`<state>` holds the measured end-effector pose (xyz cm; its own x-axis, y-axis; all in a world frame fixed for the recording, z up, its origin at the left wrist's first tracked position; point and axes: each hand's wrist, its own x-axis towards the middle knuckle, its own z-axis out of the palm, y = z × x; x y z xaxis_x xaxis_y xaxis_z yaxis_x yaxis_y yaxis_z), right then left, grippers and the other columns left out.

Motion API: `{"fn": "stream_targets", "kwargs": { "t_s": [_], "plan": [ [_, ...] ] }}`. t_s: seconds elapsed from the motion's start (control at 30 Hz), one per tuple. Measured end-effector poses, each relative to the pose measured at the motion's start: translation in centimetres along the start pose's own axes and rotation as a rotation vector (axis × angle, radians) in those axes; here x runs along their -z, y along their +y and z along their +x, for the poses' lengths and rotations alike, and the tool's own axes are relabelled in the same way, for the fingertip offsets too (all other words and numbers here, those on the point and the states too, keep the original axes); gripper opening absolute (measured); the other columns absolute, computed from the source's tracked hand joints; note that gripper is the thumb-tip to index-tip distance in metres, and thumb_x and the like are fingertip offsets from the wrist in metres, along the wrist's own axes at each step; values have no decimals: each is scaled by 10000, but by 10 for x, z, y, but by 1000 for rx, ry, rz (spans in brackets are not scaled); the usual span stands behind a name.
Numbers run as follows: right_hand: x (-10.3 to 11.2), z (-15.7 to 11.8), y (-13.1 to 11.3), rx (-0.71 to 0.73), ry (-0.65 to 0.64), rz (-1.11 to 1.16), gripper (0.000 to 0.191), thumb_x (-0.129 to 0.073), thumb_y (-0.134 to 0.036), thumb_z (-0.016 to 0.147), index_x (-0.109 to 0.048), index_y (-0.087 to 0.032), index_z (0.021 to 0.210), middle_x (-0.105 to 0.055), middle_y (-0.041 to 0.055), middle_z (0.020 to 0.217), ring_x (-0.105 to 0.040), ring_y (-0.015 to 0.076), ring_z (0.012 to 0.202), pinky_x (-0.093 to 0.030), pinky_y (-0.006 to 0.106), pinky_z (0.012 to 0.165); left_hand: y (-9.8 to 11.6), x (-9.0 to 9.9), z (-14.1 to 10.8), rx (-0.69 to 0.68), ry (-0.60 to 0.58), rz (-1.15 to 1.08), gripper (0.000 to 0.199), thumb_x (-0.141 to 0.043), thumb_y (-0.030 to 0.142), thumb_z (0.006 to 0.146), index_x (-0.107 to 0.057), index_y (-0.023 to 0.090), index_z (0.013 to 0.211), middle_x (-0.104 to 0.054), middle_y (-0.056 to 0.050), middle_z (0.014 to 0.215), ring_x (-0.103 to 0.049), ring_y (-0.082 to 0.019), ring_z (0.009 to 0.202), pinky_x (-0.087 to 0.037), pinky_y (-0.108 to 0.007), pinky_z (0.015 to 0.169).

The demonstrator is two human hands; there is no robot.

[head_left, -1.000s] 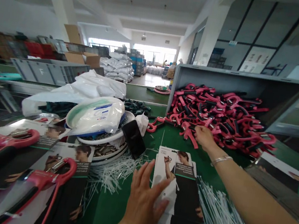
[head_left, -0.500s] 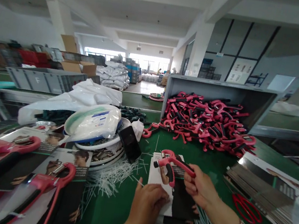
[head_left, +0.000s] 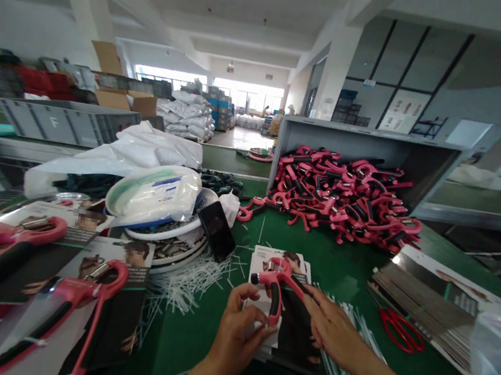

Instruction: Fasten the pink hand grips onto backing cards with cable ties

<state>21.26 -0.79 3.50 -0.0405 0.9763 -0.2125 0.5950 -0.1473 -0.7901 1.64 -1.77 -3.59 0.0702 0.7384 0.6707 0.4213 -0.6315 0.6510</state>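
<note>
Pink hand grip (head_left: 275, 276) lies at a slant over the stacked printed cards (head_left: 296, 345), its coil end toward eleven o'clock. Left hand (head_left: 239, 326), at its seven o'clock, is narrow, fingers curled at the black-padded handle; cannot tell whether it grasps handle or card. Right hand (head_left: 335, 326), at four o'clock, has fingers nearly straight against the other handle's end; firmness of hold undetermined. Black phone (head_left: 218, 231) noted at ten o'clock; grey crate (head_left: 370, 132) of similar grips at one o'clock.
</note>
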Motion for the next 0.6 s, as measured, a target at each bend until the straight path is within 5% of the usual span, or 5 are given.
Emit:
{"fn": "stream_targets", "kwargs": {
  "t_s": [0.1, 0.23, 0.37, 0.5, 0.6],
  "plan": [
    [-6, 1, 5, 3, 40, -125, 537, -246, -501, 889, -419, -234, 1321, -652, 80, 999, -639, 178, 672, -512, 311, 607, 5, 3, -1, -149, 116, 145, 58, -666, 225, 742, -651, 235, 687, -530, -53, 1026, -538, -206, 941, -464, -449, 866],
    [-19, 0, 5, 142, 74, -323, 556, -230, -474, 904, -430, -185, 1334, -606, 118, 1182, -583, 243, 1058, -434, 377, 898, 12, 0, 0, -293, 223, 312, 92, -719, 251, 707, -681, 327, 674, -588, 23, 901, -523, -156, 850, -260, -524, 1032],
    [-26, -10, 2, 132, -9, -448, 594, -237, -466, 903, -391, -126, 1365, -618, 169, 1158, -587, 291, 1055, -421, 420, 887, 12, 1, 3, -133, 151, 359, 21, -690, 304, 734, -692, 315, 716, -592, -10, 951, -528, -185, 909, -259, -522, 1023],
    [-22, -18, 3, 171, -22, -589, 589, -293, -488, 886, -467, -125, 1315, -640, 191, 1112, -598, 338, 1010, -419, 456, 847, 6, 11, 8, 37, -13, 304, 184, -644, 406, 752, -687, 268, 866, -571, -69, 1051, -527, -237, 984, -391, -478, 924],
    [-16, -16, -1, 236, 50, -643, 551, -378, -455, 866, -456, -159, 1325, -678, 155, 1005, -633, 304, 877, -446, 403, 742, 1, 20, 17, 151, 34, 259, 215, -498, 336, 854, -671, 228, 920, -568, -85, 1042, -526, -225, 1011, -437, -416, 876]
  ]
}}
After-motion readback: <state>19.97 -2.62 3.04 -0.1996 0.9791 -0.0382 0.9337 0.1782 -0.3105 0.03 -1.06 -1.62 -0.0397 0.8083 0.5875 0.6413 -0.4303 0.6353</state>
